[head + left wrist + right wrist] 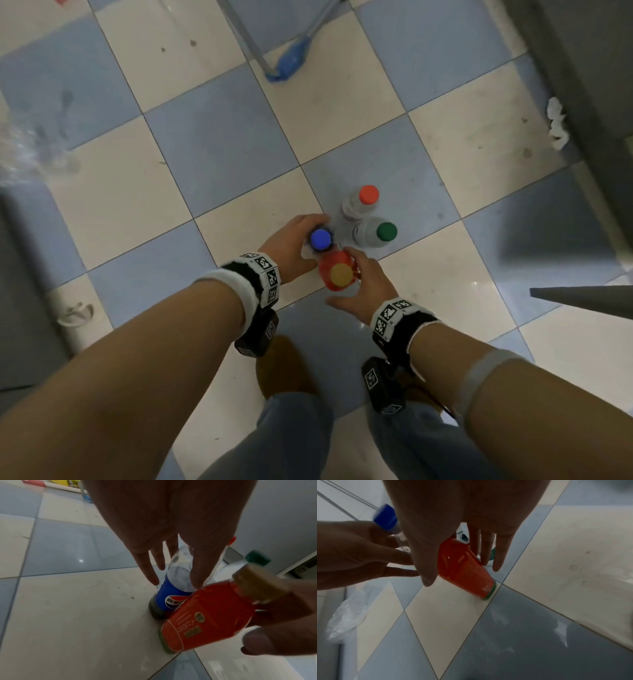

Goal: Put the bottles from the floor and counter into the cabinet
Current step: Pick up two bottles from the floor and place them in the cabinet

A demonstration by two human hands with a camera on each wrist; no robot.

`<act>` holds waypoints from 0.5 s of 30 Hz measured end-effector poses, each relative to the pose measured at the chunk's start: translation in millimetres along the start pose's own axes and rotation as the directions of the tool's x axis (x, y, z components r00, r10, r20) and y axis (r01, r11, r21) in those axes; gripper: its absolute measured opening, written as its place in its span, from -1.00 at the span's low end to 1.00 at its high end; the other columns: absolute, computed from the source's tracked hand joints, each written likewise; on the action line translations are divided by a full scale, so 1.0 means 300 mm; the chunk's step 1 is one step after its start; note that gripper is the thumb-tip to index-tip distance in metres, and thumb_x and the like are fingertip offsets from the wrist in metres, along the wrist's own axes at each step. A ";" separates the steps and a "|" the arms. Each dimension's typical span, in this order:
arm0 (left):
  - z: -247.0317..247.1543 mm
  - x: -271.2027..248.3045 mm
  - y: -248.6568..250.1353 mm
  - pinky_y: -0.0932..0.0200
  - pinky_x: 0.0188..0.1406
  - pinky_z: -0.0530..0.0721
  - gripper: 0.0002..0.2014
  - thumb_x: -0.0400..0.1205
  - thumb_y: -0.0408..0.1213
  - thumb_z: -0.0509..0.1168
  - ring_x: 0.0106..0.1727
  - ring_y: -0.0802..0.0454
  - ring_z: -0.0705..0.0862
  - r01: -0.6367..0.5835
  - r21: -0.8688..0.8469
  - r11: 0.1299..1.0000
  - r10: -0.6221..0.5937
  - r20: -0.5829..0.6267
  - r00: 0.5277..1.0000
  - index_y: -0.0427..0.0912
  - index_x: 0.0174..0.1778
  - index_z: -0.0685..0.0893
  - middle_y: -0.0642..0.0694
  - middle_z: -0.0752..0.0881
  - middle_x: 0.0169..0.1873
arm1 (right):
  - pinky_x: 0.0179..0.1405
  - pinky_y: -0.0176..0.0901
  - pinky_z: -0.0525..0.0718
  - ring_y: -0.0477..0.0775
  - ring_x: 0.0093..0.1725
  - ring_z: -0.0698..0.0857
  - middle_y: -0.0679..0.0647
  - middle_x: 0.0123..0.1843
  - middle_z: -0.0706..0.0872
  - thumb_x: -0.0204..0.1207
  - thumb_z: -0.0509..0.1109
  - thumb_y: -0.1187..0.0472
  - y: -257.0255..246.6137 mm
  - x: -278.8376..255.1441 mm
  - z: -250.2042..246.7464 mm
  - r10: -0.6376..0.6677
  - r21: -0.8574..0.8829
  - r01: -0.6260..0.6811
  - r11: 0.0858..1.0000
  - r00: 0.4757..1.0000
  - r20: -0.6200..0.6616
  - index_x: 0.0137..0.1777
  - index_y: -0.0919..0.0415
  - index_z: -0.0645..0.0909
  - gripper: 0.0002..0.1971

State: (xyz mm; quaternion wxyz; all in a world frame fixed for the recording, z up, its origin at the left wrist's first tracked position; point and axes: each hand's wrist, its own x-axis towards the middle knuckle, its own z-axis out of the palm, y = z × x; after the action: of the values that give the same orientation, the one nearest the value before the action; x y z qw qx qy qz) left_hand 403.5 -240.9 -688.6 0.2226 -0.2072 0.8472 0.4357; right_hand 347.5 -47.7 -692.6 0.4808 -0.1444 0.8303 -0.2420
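left hand (291,245) fingers curled round clear blue-capped cola bottle (320,240), upright on floor | right hand (363,284) fingers and thumb round glossy red bottle (339,272), tan cap, tilted | two pale bottles (364,202) just beyond | smooth checkered tile floor (222,144)

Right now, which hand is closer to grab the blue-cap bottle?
Left. The left hand already wraps its fingers around the blue-cap bottle; the right hand is busy around the red bottle.

Four bottles stand on the floor: blue-capped (320,238), yellow-capped (340,274), red-capped (368,194) and green-capped (386,231).
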 end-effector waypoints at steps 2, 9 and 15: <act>0.021 0.020 -0.008 -0.10 0.31 0.65 -0.33 0.47 -0.17 0.51 0.31 -0.11 0.64 -0.040 -0.011 0.999 0.039 -0.029 0.999 -0.01 0.51 0.45 -0.09 0.61 0.38 | 0.17 -0.05 0.67 0.07 0.18 0.68 0.03 0.28 0.60 0.05 0.69 -0.08 0.001 0.040 0.032 0.001 0.022 0.000 1.000 0.998 -0.058 0.45 -0.17 0.34 -0.07; -0.080 -0.080 0.074 0.08 0.03 0.65 -0.41 0.41 -0.11 0.56 -0.01 -0.07 0.70 0.046 -0.080 0.996 -0.060 -0.179 0.982 0.02 0.32 0.49 -0.05 0.74 0.07 | 0.24 -0.04 0.63 0.15 0.23 0.69 -0.06 0.28 0.69 0.12 0.61 -0.08 -0.057 -0.086 -0.039 0.076 -0.085 -0.083 0.993 0.994 -0.079 0.47 -0.22 0.37 -0.15; -0.404 -0.301 0.429 0.11 0.02 0.68 -0.44 0.39 -0.07 0.58 0.00 0.02 0.72 0.048 -0.076 0.996 -0.054 -0.084 0.995 0.13 0.26 0.50 0.08 0.74 0.02 | 0.29 0.04 0.62 0.13 0.24 0.65 -0.02 0.26 0.65 0.11 0.66 0.05 -0.296 -0.525 -0.343 0.154 0.131 -0.136 0.982 0.978 -0.138 0.44 -0.14 0.45 -0.17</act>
State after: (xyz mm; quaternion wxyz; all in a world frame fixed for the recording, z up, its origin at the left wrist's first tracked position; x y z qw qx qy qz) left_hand 383.3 -258.6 -491.9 0.1894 -0.2553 0.8337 0.4516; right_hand 336.9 -20.9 -486.6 0.4421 -0.0357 0.8558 -0.2663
